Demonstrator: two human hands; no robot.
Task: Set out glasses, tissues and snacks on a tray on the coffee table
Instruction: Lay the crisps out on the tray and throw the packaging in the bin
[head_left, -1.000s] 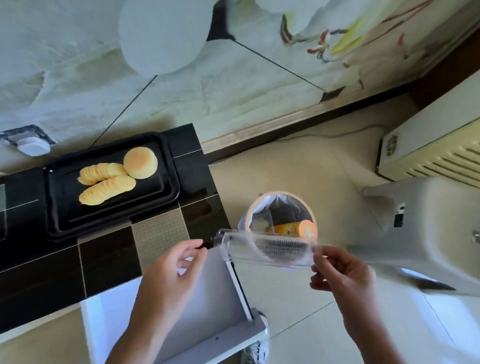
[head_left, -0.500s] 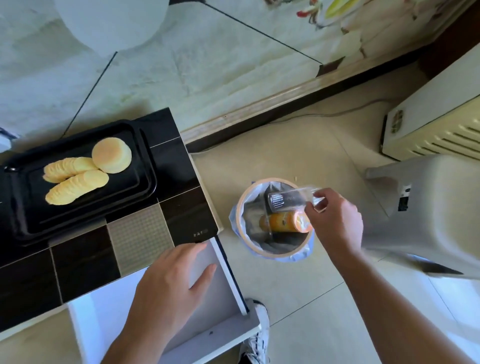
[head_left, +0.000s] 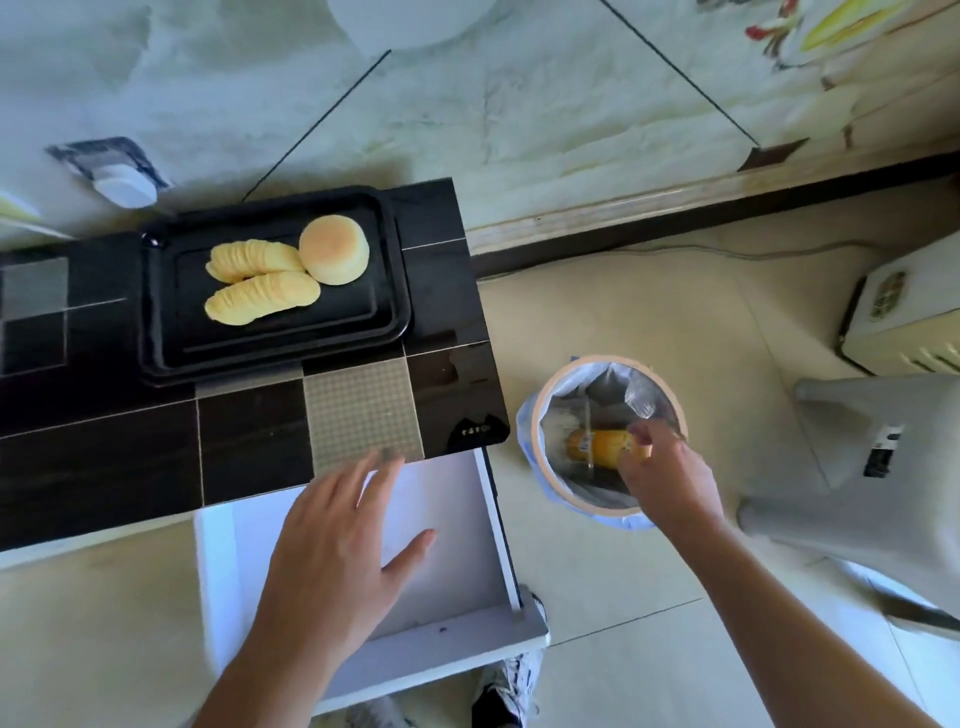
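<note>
Two hands are in view, and the step in hand seems to be throwing away the clear snack wrapper (head_left: 589, 436) into the waste bin (head_left: 543, 415) beside the coffee table (head_left: 249, 447). The right hand (head_left: 662, 470) is over the mouth of the bin with its fingers curled downward, but I cannot tell if they grip the wrapper or have let it go. To do this well, I think the fingers should open only when the wrapper is fully inside the liner, so it does not catch on the rim. The left hand (head_left: 337, 551) hangs with straight, spread fingers above the open white drawer (head_left: 457, 545) and holds nothing. On the table stands the black tray (head_left: 280, 338), and on it lie two rows of pale yellow crisps (head_left: 260, 286), overlapping like tiles, touching a round golden cake (head_left: 334, 250). No glasses or tissues are on the tray yet
</note>
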